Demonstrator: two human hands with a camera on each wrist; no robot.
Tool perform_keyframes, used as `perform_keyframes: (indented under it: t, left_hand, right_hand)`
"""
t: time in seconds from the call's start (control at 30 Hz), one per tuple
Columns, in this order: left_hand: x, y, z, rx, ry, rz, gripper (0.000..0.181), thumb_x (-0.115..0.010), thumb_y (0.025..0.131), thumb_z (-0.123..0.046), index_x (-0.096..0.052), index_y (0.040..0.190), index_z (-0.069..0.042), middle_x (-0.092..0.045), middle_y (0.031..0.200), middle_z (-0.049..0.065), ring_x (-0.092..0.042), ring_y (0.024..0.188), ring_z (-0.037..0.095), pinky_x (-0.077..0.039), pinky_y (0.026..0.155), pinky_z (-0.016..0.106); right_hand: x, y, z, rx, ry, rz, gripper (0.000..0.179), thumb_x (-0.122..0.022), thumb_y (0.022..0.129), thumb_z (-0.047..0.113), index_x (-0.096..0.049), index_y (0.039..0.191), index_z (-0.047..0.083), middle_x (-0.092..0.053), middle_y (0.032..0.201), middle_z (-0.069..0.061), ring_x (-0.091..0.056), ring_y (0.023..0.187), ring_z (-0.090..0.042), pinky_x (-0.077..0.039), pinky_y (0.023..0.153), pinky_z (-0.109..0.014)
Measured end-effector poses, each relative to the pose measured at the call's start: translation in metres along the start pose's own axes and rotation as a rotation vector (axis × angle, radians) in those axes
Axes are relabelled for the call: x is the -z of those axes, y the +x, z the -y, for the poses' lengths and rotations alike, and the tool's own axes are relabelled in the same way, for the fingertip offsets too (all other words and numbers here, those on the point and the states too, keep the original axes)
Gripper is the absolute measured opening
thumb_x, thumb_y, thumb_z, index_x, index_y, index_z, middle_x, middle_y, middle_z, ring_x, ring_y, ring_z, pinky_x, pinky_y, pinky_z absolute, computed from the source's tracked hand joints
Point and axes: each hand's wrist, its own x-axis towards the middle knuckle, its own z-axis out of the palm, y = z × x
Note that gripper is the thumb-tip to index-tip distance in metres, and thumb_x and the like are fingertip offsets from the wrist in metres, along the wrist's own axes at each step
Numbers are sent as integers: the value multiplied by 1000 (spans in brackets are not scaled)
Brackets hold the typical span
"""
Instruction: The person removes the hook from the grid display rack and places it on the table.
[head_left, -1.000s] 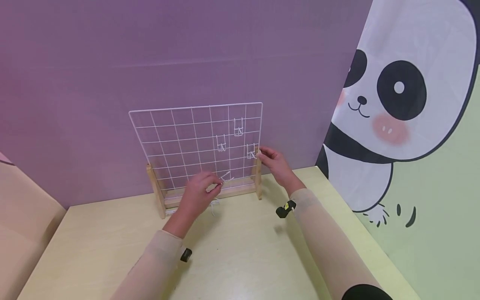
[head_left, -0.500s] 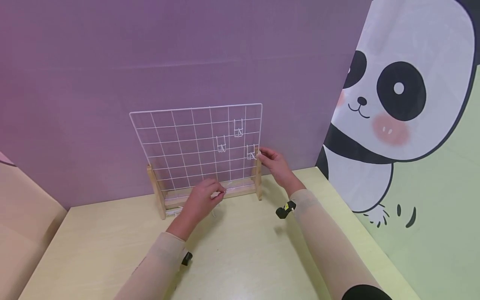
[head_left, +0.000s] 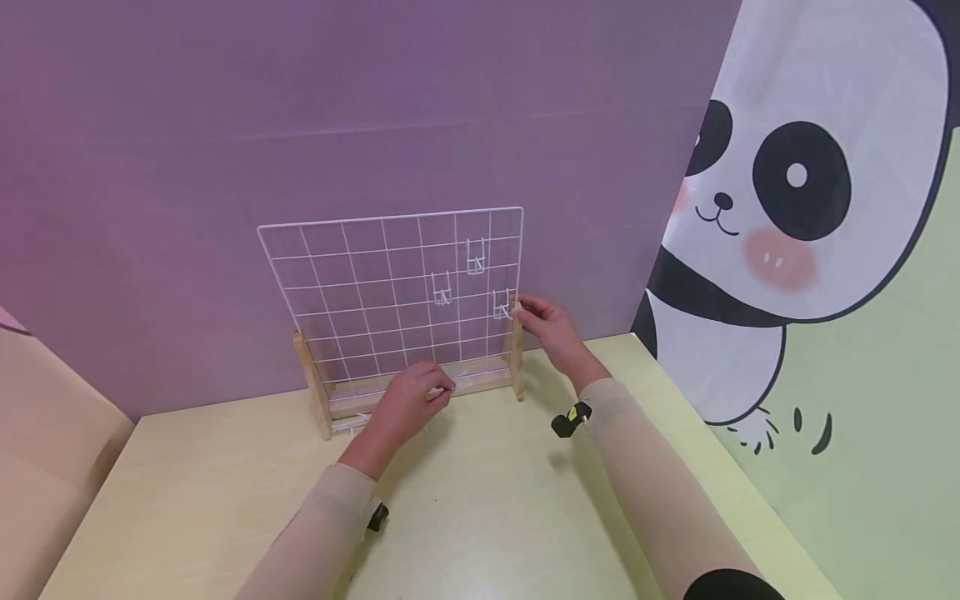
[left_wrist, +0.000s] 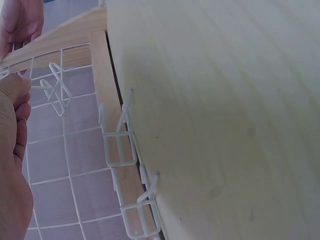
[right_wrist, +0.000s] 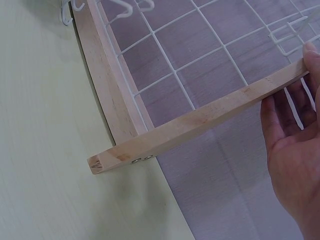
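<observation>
A white wire grid panel [head_left: 360,283] stands upright in a wooden stand [head_left: 311,383] near the back of the table. Low in front of the grid, my left hand [head_left: 408,404] pinches a white wire hook by its prong; the left wrist view shows this hook [left_wrist: 60,92] against the grid wires, its frame pointing away from the fingers. My right hand [head_left: 553,333] grips the stand's right wooden post [right_wrist: 200,117] near its top, thumb in front and fingers behind. Three similar hooks hang on the grid's right half: an upper hook [head_left: 476,258], a middle hook [head_left: 442,290] and a lower hook [head_left: 501,307].
At the foot of the stand, two more hooks, a nearer one [left_wrist: 120,145] and a farther one [left_wrist: 142,217], lie along the wooden base bar. A purple wall [head_left: 375,100] rises behind the pale table [head_left: 480,500]. A panda picture [head_left: 795,250] covers the wall on the right.
My left hand has moved down and slightly right with the hook, from in front of the grid's lower rows to near its bottom edge. My right hand stays on the post.
</observation>
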Motion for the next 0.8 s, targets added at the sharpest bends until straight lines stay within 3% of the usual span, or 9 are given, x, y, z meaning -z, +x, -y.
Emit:
perform_keyframes:
  t: [0.8]
  left_hand:
    - [-9, 4, 0, 77, 25, 220, 7, -83, 97, -3, -80, 100, -8, -72, 101, 1, -71, 98, 21, -63, 92, 39]
  right_hand:
    - [1, 0, 1, -25, -28, -3, 44, -68, 112, 18, -63, 152, 0, -70, 139, -12, -62, 137, -27, -45, 124, -46]
